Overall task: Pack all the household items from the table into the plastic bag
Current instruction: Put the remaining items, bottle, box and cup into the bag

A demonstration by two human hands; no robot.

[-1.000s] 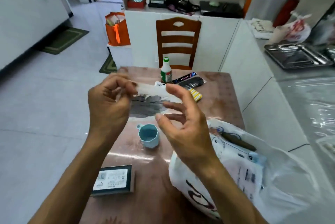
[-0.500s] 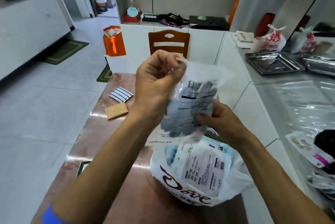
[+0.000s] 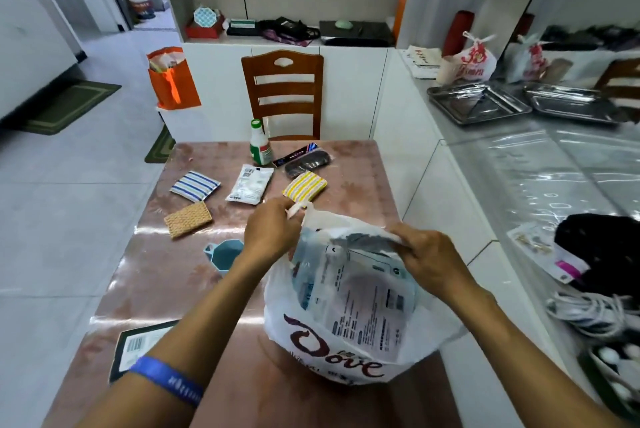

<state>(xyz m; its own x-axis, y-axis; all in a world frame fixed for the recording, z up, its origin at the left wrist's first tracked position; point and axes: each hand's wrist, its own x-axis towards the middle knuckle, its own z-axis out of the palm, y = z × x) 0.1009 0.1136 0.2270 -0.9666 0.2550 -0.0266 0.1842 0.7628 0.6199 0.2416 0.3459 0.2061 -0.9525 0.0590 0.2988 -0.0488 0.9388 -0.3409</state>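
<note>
While both hands work at the bag mouth, the scene holds, largest first:

Tabletop (image 3: 221, 289): brown, glossy, carrying everything below.

Plastic bag (image 3: 346, 351): white, printed "Dove", standing at the near right of the tabletop, mouth up; printed packets show through its wall.

Grey packet (image 3: 363, 240): clear-wrapped, lying across the bag's mouth, long axis roughly left to right, partly inside. It lies directly left of the right hand's fingers, so the push down looks to fall to that hand.

Left hand (image 3: 272, 232): fingers curled round the bag's handle (image 3: 298, 208) at the far rim, holding the mouth up; forearm reaching in from lower left.

Right hand (image 3: 424, 256): fingers pinching the packet's right end at the bag rim; forearm reaching in from lower right.

Unpacked, beyond the bag: boxed item (image 3: 133, 348) at the near left edge, teal cup (image 3: 225, 253), white sachet (image 3: 250, 183), blue-striped pad (image 3: 195, 185), yellow-striped pad (image 3: 305, 186), tan sponge (image 3: 188, 219), dark packaged item (image 3: 306, 159), green-capped bottle (image 3: 260, 143).
</note>
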